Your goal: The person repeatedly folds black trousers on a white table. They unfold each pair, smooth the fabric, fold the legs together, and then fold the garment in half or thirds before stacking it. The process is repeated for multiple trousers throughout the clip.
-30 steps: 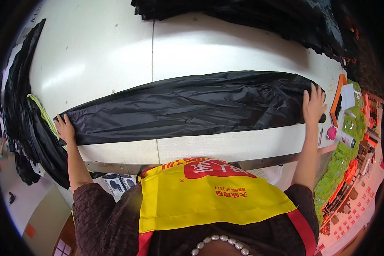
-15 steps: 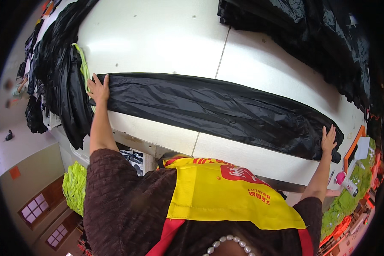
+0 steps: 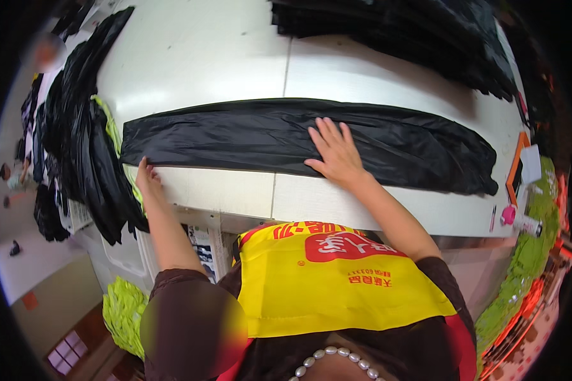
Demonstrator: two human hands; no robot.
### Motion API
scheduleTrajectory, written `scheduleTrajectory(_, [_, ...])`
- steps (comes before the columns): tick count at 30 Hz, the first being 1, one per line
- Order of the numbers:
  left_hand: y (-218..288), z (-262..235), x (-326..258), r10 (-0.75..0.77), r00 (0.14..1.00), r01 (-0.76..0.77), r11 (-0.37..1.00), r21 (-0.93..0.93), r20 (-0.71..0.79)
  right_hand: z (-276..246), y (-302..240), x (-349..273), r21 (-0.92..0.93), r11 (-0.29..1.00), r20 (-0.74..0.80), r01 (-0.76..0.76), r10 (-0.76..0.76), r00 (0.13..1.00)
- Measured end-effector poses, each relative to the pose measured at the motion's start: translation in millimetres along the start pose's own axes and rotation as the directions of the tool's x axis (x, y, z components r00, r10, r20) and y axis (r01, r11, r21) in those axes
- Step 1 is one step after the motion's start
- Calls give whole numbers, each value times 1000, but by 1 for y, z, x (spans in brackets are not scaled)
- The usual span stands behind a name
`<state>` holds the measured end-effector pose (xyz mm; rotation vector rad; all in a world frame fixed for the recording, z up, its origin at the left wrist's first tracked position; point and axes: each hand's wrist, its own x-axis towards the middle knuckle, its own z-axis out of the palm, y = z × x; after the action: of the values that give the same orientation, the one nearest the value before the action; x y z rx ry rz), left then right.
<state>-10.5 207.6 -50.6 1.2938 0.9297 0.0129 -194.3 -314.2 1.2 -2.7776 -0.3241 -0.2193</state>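
A long folded strip of shiny black fabric (image 3: 235, 136) lies across the white table in front of me, with creases along its length. At its left end, by the near corner, my left hand (image 3: 150, 180) has its fingers bent in at the fabric's edge and appears to pinch it; the fingertips are partly hidden. My right hand (image 3: 338, 153) rests palm down on the middle of the strip, fingers spread. Just beyond the strip's left end hang bunched black fabric pieces (image 3: 86, 136) and a lime-green strip (image 3: 111, 124).
A stack of black fabric (image 3: 388, 35) lies at the far right of the white table (image 3: 197, 63). Near the right edge are an orange frame (image 3: 518, 166), a pen (image 3: 493, 218) and a pink-and-white bottle (image 3: 521, 222). Lime-green fabric (image 3: 126, 314) is piled low on the left.
My right hand has moved left from the strip's right end to its middle. My left hand has slid from the top of the left end to its near corner, fingers now bent.
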Motion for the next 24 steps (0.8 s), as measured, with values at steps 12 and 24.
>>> scheduleTrajectory(12, [51, 30, 68, -73, 979, 61, 996, 67, 188, 9, -9, 15, 58, 996, -12, -70, 71, 997])
scheduleTrajectory(24, [186, 246, -371, 822, -427, -830, -522, 196, 376, 27, -33, 10, 187, 965, 90, 186, -206, 974])
